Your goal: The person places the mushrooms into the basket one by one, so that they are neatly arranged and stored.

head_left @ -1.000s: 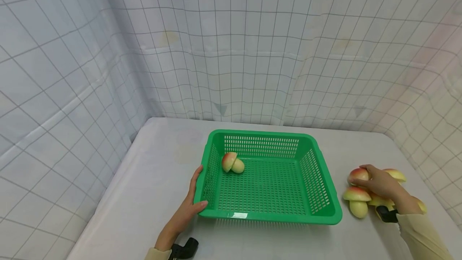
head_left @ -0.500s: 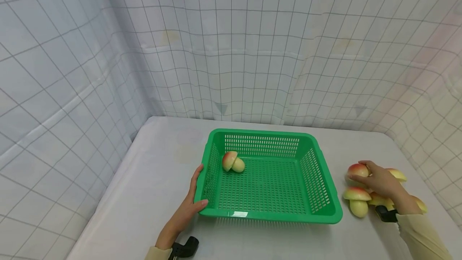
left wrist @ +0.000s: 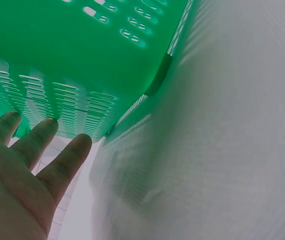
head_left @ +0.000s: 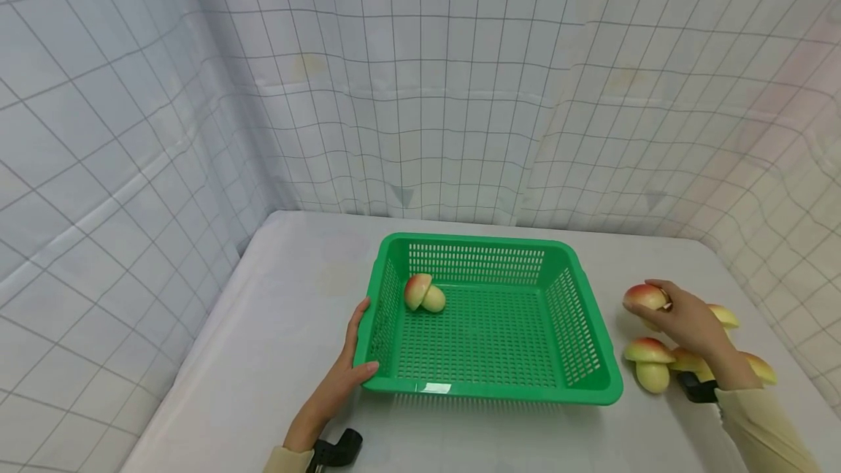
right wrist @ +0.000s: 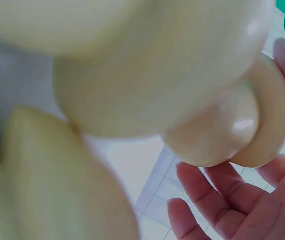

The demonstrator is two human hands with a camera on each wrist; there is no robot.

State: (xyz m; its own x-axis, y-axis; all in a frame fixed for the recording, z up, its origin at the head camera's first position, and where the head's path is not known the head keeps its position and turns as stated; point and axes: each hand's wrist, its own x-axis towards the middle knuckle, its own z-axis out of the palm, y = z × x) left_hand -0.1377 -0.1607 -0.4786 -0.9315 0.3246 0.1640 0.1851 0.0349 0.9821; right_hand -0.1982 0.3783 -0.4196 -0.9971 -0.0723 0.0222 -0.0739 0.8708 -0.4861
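Note:
In the head view, a plump mushroom [head_left: 645, 296] with a red-and-yellow cap is held between the thumb and fingers of my right hand [head_left: 690, 320]. The right wrist view shows that mushroom [right wrist: 272, 115] from below, thumb on one side and fingers [right wrist: 232, 187] on the other. My left hand [head_left: 338, 378] rests at the near left corner of a green slotted basket [head_left: 493, 394]. Its thumb lies at the rim, and in the left wrist view its fingers [left wrist: 65, 162] are straight and spread against the side wall. One mushroom [head_left: 417, 293] lies on its side inside the basket.
A mushroom [head_left: 650, 363] stands right of the basket, in front of my right hand. Several more, including a yellow-capped mushroom [head_left: 758, 367], lie partly hidden under and behind the right forearm. White gridded cloth [head_left: 460, 93] hangs behind the white table [head_left: 263, 327].
My right hand has moved slightly left and away from me, taking the pinched mushroom with it from beside the others. The left hand and basket stay put.

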